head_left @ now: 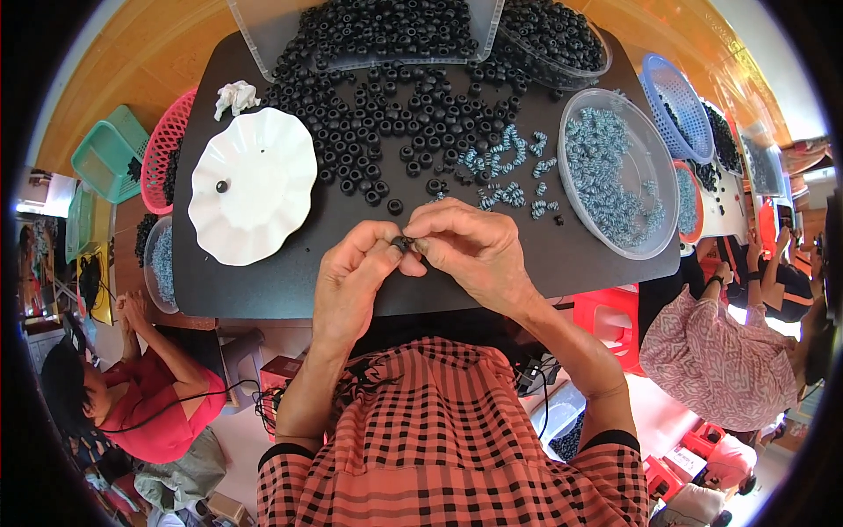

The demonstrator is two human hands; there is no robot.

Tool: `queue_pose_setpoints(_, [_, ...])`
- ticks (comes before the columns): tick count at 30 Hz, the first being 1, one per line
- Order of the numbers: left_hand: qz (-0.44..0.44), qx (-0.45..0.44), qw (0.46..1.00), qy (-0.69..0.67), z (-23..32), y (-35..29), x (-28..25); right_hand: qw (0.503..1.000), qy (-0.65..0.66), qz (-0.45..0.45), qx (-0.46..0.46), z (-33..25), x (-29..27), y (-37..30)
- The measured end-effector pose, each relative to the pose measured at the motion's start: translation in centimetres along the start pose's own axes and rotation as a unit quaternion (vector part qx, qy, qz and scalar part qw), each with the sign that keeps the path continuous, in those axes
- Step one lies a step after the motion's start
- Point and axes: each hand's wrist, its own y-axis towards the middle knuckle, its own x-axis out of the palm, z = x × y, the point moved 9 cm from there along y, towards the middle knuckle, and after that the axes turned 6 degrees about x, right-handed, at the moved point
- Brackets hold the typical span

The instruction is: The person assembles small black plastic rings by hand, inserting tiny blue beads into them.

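Note:
My left hand (353, 274) pinches a small round black part (401, 242) between thumb and fingertips, just over the near part of the dark table. My right hand (472, 251) meets it there, thumb and forefinger closed at the same part. Whether the right fingers hold a separate small piece is hidden. Just beyond the fingertips lies one loose black ring-shaped part (395, 206). Small bluish metal springs (502, 195) lie beyond my right hand. To the left a white scalloped plate (255, 206) carries one black part (221, 186).
Many loose black parts (378, 127) spread from a tipped clear bin (255, 39) at the back. A round clear tub (665, 211) holds springs on the right. Crumpled white tissue (235, 98) lies back left. Beside the table, people sit left (180, 413) and right (711, 356).

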Motion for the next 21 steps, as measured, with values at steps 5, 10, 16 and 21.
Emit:
queue_pose_setpoints(5, [-0.003,0.0,1.0,-0.007,-0.24,0.02,-0.08,0.995,-0.096,-0.021,-0.032,-0.69,0.32,-0.11])
queue_pose_setpoints(10, [-0.003,0.004,1.0,-0.014,-0.07,0.06,0.37,0.996,-0.08,-0.024,-0.012,-0.56,0.48,0.14])
queue_pose_setpoints(16, [-0.002,0.004,1.0,-0.018,-0.4,0.05,-0.03,0.997,-0.081,-0.015,0.005,-0.36,0.45,0.23])
queue_pose_setpoints(21, [0.0,0.009,1.0,-0.023,-0.27,0.0,0.0,0.994,-0.111,0.001,0.009,-1.03,0.34,0.21])
